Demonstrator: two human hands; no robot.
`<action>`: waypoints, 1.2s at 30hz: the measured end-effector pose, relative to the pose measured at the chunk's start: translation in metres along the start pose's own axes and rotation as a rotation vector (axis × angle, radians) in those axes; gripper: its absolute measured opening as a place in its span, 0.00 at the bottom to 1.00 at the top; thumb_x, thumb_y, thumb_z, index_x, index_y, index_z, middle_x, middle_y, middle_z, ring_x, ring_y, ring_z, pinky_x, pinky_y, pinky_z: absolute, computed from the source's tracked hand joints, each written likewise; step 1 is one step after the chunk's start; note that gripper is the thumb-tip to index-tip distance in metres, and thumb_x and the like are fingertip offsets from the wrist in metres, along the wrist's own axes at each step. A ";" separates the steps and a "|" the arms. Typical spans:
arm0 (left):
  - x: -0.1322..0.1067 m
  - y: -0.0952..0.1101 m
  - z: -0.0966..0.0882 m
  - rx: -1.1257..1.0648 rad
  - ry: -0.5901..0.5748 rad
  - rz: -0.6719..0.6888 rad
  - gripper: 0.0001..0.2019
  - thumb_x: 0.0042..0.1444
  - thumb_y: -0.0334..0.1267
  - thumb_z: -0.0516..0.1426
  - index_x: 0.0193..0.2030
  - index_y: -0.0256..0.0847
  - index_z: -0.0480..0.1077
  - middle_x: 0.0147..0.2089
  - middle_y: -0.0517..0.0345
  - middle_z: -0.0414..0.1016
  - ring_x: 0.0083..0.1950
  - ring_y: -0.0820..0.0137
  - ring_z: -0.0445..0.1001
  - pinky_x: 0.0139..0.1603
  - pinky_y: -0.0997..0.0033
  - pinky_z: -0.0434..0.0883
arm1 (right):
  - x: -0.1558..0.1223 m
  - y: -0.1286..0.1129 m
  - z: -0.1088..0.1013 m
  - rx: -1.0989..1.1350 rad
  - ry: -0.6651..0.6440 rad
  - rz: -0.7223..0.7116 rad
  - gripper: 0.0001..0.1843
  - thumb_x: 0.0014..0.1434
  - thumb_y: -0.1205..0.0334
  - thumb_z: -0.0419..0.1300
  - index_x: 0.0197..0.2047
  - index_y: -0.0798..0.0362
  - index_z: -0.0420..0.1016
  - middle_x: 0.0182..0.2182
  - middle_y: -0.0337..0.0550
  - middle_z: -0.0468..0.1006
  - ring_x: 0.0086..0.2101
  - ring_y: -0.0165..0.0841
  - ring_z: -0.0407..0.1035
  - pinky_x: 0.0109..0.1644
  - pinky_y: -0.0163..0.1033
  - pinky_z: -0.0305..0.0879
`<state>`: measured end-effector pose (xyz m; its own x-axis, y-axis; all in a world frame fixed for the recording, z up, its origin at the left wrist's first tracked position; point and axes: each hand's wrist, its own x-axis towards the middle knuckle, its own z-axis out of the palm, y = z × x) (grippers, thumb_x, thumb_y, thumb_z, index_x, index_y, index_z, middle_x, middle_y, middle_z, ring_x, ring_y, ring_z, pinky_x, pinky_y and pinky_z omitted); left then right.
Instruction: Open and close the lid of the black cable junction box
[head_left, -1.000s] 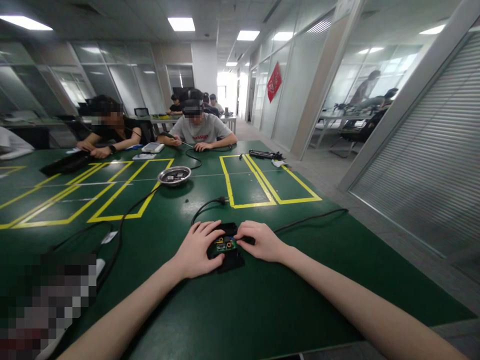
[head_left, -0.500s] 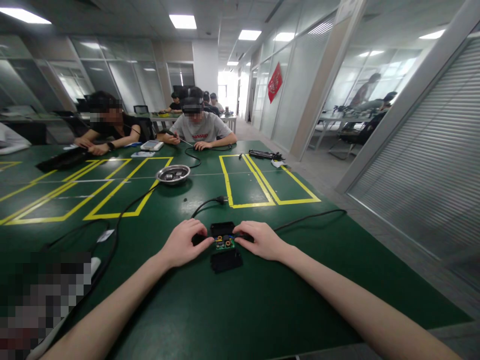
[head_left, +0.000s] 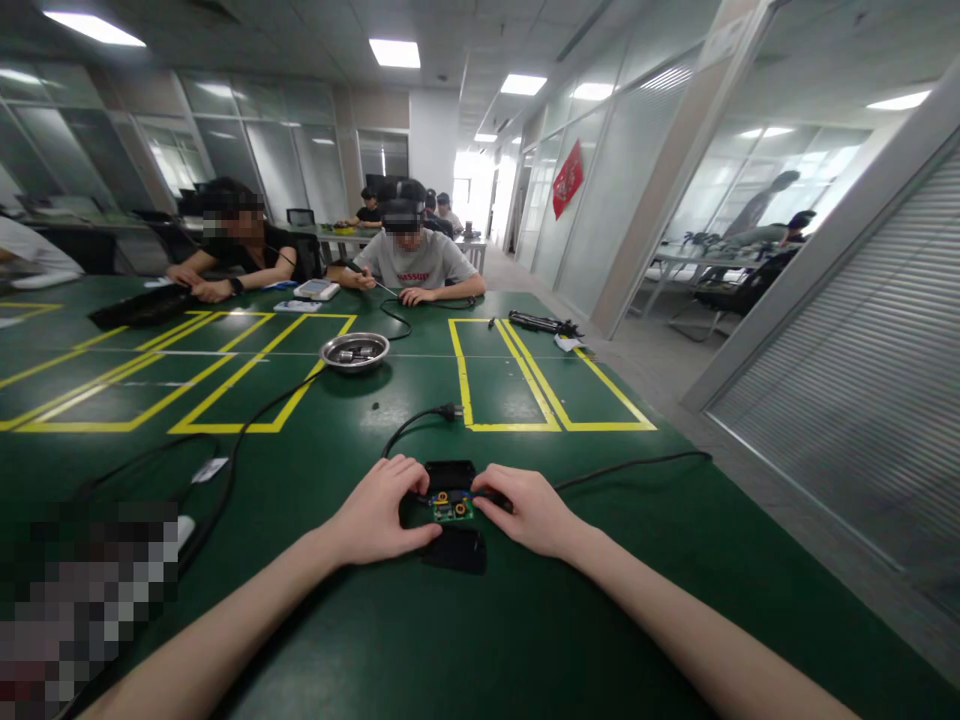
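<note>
A small green circuit board [head_left: 453, 507] with copper-wound coils lies on the table between my hands. One black plastic case half [head_left: 450, 472] sits just beyond it, and the other case half [head_left: 459, 552] is on the near side. My left hand [head_left: 375, 512] is spread at the board's left end, thumb apart from the fingers and its tip by the nearer case half. At the right end, my right hand [head_left: 525, 508] pinches the board's edge where a black cable [head_left: 637, 466] runs in; the fingers partly hide the exact grip.
A power plug [head_left: 450, 411] on a black cord lies beyond my left hand. A metal bowl [head_left: 355, 352] holds small parts. Yellow tape marks the green table [head_left: 600, 620]. Across it, two people [head_left: 420, 265] work, and a folded black tripod [head_left: 544, 323] lies far right.
My left thumb has moved away from the board's left end toward the near case half, widening that hand. My right hand stays at the board's right end. The view has shifted slightly.
</note>
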<state>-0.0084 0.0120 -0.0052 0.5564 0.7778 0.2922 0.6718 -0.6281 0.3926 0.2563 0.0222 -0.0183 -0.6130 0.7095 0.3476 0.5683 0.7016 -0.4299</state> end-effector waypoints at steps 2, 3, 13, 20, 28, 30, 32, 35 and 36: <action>-0.001 0.002 0.001 -0.001 0.000 -0.030 0.15 0.51 0.46 0.65 0.38 0.43 0.65 0.38 0.58 0.73 0.41 0.62 0.71 0.44 0.62 0.67 | 0.000 -0.001 0.001 0.017 -0.008 0.015 0.05 0.65 0.66 0.60 0.45 0.50 0.75 0.39 0.43 0.81 0.37 0.34 0.76 0.40 0.37 0.69; -0.001 0.002 0.002 -0.008 0.002 -0.042 0.16 0.51 0.46 0.65 0.40 0.43 0.67 0.39 0.58 0.73 0.41 0.61 0.71 0.44 0.61 0.67 | 0.000 -0.001 0.001 0.030 -0.010 0.024 0.07 0.65 0.66 0.60 0.46 0.51 0.75 0.39 0.43 0.81 0.37 0.34 0.76 0.41 0.37 0.69; -0.001 0.004 0.002 0.019 -0.024 -0.029 0.17 0.54 0.44 0.64 0.49 0.44 0.74 0.43 0.55 0.75 0.46 0.59 0.73 0.49 0.59 0.68 | 0.000 -0.008 -0.005 0.054 -0.059 0.050 0.21 0.63 0.51 0.66 0.55 0.53 0.76 0.41 0.46 0.80 0.39 0.37 0.75 0.44 0.40 0.71; 0.000 0.001 0.002 0.025 -0.006 -0.016 0.14 0.58 0.45 0.62 0.48 0.44 0.75 0.42 0.54 0.76 0.45 0.59 0.72 0.48 0.59 0.68 | 0.001 -0.011 -0.006 0.008 -0.048 0.049 0.24 0.58 0.51 0.71 0.54 0.53 0.76 0.43 0.46 0.81 0.41 0.38 0.77 0.45 0.41 0.72; 0.000 0.000 0.001 -0.017 0.000 -0.005 0.14 0.60 0.45 0.62 0.50 0.44 0.77 0.44 0.53 0.75 0.47 0.59 0.73 0.48 0.60 0.70 | 0.001 -0.010 -0.005 -0.053 -0.047 0.015 0.20 0.61 0.52 0.68 0.53 0.52 0.77 0.43 0.47 0.82 0.42 0.39 0.78 0.44 0.39 0.72; 0.000 0.000 0.000 -0.043 0.004 -0.008 0.16 0.61 0.46 0.62 0.53 0.43 0.76 0.43 0.53 0.75 0.46 0.59 0.73 0.48 0.59 0.70 | 0.000 -0.010 -0.005 -0.049 -0.038 0.016 0.20 0.61 0.51 0.68 0.53 0.51 0.77 0.43 0.46 0.82 0.42 0.38 0.78 0.44 0.39 0.71; -0.001 -0.001 -0.002 -0.090 0.013 -0.019 0.17 0.62 0.46 0.60 0.55 0.43 0.74 0.41 0.55 0.75 0.44 0.61 0.73 0.48 0.60 0.71 | -0.002 -0.009 -0.005 -0.025 -0.029 0.015 0.21 0.61 0.51 0.68 0.54 0.52 0.77 0.43 0.46 0.81 0.41 0.38 0.77 0.44 0.39 0.71; -0.003 -0.005 -0.009 -0.142 0.021 -0.011 0.11 0.65 0.42 0.56 0.50 0.42 0.74 0.38 0.56 0.74 0.42 0.64 0.73 0.46 0.62 0.72 | -0.003 -0.007 -0.004 0.053 0.002 0.021 0.16 0.67 0.54 0.61 0.55 0.53 0.76 0.41 0.45 0.81 0.39 0.36 0.76 0.44 0.39 0.70; -0.003 -0.006 -0.011 -0.140 0.022 0.000 0.09 0.66 0.40 0.55 0.47 0.42 0.73 0.38 0.55 0.75 0.43 0.64 0.73 0.46 0.63 0.72 | -0.004 -0.006 -0.004 0.078 0.022 0.028 0.14 0.70 0.57 0.58 0.55 0.53 0.75 0.41 0.45 0.81 0.37 0.35 0.75 0.43 0.39 0.70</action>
<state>-0.0197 0.0136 0.0011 0.5447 0.7791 0.3104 0.5964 -0.6201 0.5097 0.2575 0.0154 -0.0133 -0.5845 0.7310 0.3522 0.5402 0.6745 -0.5033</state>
